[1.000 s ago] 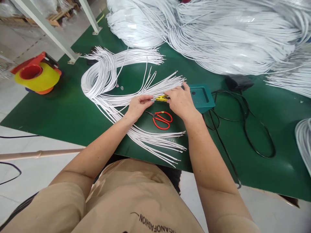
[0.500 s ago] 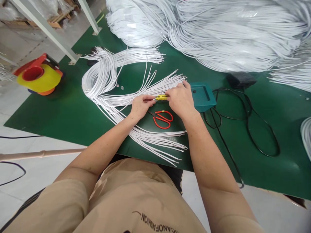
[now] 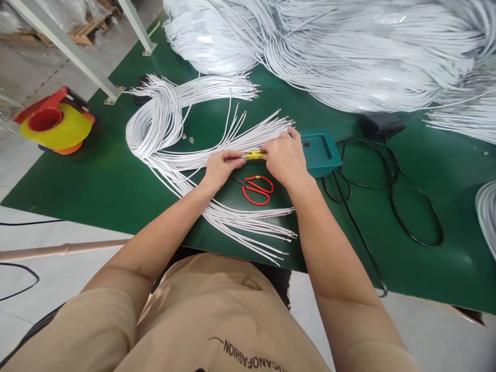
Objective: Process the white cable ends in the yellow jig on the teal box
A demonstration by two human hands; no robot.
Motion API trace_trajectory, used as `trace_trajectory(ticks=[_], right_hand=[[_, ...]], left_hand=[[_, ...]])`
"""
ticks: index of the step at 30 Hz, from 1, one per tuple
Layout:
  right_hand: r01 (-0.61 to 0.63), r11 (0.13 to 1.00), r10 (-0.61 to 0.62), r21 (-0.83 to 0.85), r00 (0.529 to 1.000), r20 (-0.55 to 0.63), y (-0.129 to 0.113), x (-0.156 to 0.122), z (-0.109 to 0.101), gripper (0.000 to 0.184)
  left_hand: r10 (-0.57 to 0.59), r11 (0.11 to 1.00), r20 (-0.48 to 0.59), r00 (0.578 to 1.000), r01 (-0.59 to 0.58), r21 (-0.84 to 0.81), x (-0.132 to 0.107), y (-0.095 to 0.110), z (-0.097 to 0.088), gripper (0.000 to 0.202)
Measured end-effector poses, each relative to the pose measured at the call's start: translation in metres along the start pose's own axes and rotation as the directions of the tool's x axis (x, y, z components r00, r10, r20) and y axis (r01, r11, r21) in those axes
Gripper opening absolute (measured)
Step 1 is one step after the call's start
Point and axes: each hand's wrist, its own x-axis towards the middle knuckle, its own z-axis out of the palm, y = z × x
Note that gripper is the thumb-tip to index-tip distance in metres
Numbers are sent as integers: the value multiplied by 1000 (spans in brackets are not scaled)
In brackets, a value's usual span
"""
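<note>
Gripping a slim yellow piece (image 3: 254, 155) in the right hand (image 3: 285, 157), fingers curled around its right end, at the middle of the frame. Pinching a small silvery piece (image 3: 244, 156) at its left end between thumb and fingertips of the left hand (image 3: 217, 169); mostly covered by the fingers, so cannot tell what it is, nor whether joined to a cable.

Just below the yellow piece, flat on the green worktop (image 3: 89, 191): scissors (image 3: 258, 190) with red handles toward the right and dark blades toward the left. Behind both hands, fanned out toward the upper right, a bunch of white cables (image 3: 232, 147), running from a looped coil (image 3: 151, 121) left of centre. Passing under the left forearm, a lower bunch (image 3: 248, 227), with loose ends near the right forearm. Near the coil, two small clear bits (image 3: 191, 140).

Just beside the right hand, a teal tray (image 3: 314, 169); farther right, a tangled black cord (image 3: 351, 214) and a black box (image 3: 382, 125). Across the upper right, a large heap of white cables (image 3: 368, 57). At the left, a red tape dispenser (image 3: 62, 129) with a yellow roll, near a pale metal post (image 3: 64, 49).
</note>
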Motion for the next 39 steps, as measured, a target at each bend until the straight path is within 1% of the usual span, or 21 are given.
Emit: trace_trajectory(ticks=[3, 5, 8, 11, 12, 13, 15, 16, 17, 19, 21, 22, 23, 24, 27, 29, 30, 31, 33, 36, 39], right_hand=[[-20, 1000, 20, 14, 1000, 24, 0, 0, -1, 29], [-30, 999, 29, 36, 999, 30, -1, 0, -1, 30], [-39, 996, 37, 75, 999, 29, 0, 0, 0, 31], [-42, 996, 39, 75, 999, 39, 0, 1, 1, 34], [-41, 997, 38, 67, 998, 40, 0, 1, 1, 34], [-41, 997, 38, 60, 999, 38, 0, 1, 2, 34], [-38, 998, 37, 51, 999, 19, 0, 1, 3, 34], [-36, 998, 36, 51, 999, 6, 0, 1, 3, 34], [-33, 998, 34, 54, 999, -8, 0, 1, 3, 34], [-30, 998, 31, 59, 999, -27, 0, 1, 4, 36], [-32, 997, 33, 64, 999, -24, 0, 1, 3, 38], [-33, 997, 35, 67, 999, -17, 0, 1, 3, 39], [-34, 997, 35, 68, 999, -11, 0, 1, 3, 39], [-34, 997, 34, 69, 999, -8, 1, 0, 3, 40], [-32, 997, 34, 73, 999, -14, 1, 0, 4, 42], [-42, 996, 43, 77, 999, -13, 0, 0, 4, 42], [-49, 996, 49, 80, 999, -8, 0, 0, 4, 41], [-55, 995, 56, 81, 998, -3, -1, 0, 4, 40], [-64, 995, 63, 83, 998, 9, -1, -1, 4, 38], [-67, 995, 65, 78, 997, 36, -2, 0, 2, 38], [-66, 997, 62, 39, 994, 91, -3, 1, -3, 42]], left_hand=[[-3, 1000, -3, 1000, 2, -26, 1, 0, 0, 32], [16, 1000, 12, 1000, -16, 2, 1, 0, 0, 32], [98, 986, 20, 995, -99, 136, -1, 2, -1, 28], [188, 945, 3, 982, -182, 271, -3, 5, -2, 20], [189, 944, 2, 982, -182, 275, -3, 5, -2, 19], [166, 954, 11, 986, -163, 252, -3, 6, -2, 20], [89, 981, 46, 995, -95, 167, 0, 5, -2, 24], [71, 986, 61, 996, -79, 146, 1, 5, -3, 26], [80, 984, 65, 995, -89, 156, 2, 5, -3, 26], [180, 946, 47, 982, -186, 266, 2, 5, -3, 20], [299, 876, 38, 953, -290, 384, 1, 4, -3, 15], [329, 858, 38, 944, -315, 405, 1, 4, -3, 14], [334, 860, 37, 942, -320, 396, 1, 3, -3, 14], [313, 882, 32, 949, -303, 362, 1, 2, -4, 15], [163, 970, 26, 986, -165, 181, 2, -1, -5, 26], [79, 992, 34, 996, -82, 97, 3, -3, -6, 35], [62, 995, 34, 997, -65, 80, 4, -3, -6, 37], [62, 995, 31, 998, -64, 81, 4, -2, -5, 37], [100, 988, 11, 995, -101, 119, 3, 0, -4, 32], [178, 967, -8, 984, -174, 185, 2, 2, -3, 23], [273, 934, -15, 962, -261, 243, 3, 0, -3, 17]])
